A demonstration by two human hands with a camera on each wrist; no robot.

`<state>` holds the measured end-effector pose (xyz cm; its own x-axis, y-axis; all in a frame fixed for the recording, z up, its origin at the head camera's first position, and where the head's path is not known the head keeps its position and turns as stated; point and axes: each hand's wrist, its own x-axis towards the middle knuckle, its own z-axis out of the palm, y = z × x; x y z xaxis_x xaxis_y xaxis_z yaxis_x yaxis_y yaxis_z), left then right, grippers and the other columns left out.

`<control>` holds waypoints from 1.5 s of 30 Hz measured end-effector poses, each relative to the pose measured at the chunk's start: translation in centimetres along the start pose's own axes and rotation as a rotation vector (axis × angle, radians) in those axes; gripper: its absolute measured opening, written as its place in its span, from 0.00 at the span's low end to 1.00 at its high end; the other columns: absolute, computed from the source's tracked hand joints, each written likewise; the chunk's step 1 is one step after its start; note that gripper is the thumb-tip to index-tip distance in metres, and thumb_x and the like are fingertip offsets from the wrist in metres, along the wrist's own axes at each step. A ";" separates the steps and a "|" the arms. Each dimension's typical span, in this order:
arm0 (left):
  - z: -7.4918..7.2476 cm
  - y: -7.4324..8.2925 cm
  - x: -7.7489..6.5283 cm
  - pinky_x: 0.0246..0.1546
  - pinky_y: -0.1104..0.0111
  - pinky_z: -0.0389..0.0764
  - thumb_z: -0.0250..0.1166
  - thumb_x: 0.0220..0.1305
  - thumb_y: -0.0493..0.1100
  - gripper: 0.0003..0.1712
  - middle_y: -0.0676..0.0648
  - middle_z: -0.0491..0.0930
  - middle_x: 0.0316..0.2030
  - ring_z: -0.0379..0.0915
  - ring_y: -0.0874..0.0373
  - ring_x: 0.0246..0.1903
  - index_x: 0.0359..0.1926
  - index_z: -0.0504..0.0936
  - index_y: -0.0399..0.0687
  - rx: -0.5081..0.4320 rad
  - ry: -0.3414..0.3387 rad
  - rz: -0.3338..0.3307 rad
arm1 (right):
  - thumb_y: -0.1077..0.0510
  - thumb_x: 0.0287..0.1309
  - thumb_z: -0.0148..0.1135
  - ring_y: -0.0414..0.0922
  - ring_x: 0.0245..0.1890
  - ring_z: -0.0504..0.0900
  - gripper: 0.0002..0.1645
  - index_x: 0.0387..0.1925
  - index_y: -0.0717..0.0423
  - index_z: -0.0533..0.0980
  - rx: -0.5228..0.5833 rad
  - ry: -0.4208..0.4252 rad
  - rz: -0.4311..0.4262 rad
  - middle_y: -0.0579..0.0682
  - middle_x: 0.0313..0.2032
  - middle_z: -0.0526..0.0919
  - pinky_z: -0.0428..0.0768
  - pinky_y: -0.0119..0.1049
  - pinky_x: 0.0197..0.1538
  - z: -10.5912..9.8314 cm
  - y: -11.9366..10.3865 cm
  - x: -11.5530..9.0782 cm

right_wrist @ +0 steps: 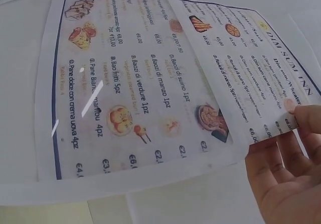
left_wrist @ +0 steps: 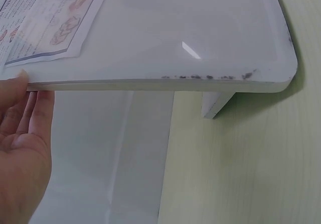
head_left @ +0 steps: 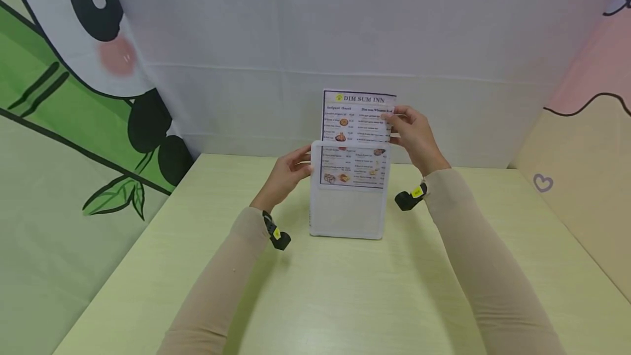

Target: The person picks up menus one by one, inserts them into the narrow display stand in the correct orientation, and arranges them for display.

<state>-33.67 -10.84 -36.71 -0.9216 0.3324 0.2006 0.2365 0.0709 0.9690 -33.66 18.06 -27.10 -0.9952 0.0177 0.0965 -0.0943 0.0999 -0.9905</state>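
left hand (head_left: 283, 176) pinches the left edge of the white display stand (head_left: 347, 213), thumb in front, fingers behind; right hand (head_left: 416, 137) pinches the menu sheet (head_left: 359, 119) at its upper right edge. sheet's lower part sits behind the stand's clear front, upper part sticks out above; stand is upright on the bench (head_left: 320, 300).

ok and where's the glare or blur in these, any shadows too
Head view: soft shadows on the table, small print on the menu too blurred to read; left wrist view: one bright streak of glare on the white holder; right wrist view: two glare streaks over the menu's print.
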 end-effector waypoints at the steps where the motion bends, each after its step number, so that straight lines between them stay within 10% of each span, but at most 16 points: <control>1: 0.0 0.0 0.0 0.60 0.61 0.76 0.58 0.67 0.33 0.33 0.41 0.71 0.63 0.72 0.48 0.60 0.72 0.62 0.50 -0.002 0.001 0.001 | 0.46 0.63 0.61 0.45 0.46 0.76 0.23 0.55 0.51 0.72 0.007 0.001 -0.002 0.46 0.48 0.78 0.77 0.42 0.57 0.0 0.0 0.1; 45: 0.3 0.4 0.5 0.61 0.59 0.75 0.59 0.67 0.35 0.34 0.43 0.72 0.63 0.73 0.48 0.59 0.71 0.62 0.52 0.024 0.024 -0.026 | 0.53 0.64 0.61 0.44 0.44 0.77 0.17 0.51 0.54 0.73 0.012 -0.037 -0.036 0.46 0.45 0.78 0.76 0.41 0.57 -0.2 0.5 0.7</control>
<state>-33.96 -10.41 -36.27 -0.9346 0.3072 0.1791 0.2195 0.1020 0.9703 -34.41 18.36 -27.46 -0.9914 -0.0228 0.1286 -0.1302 0.0877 -0.9876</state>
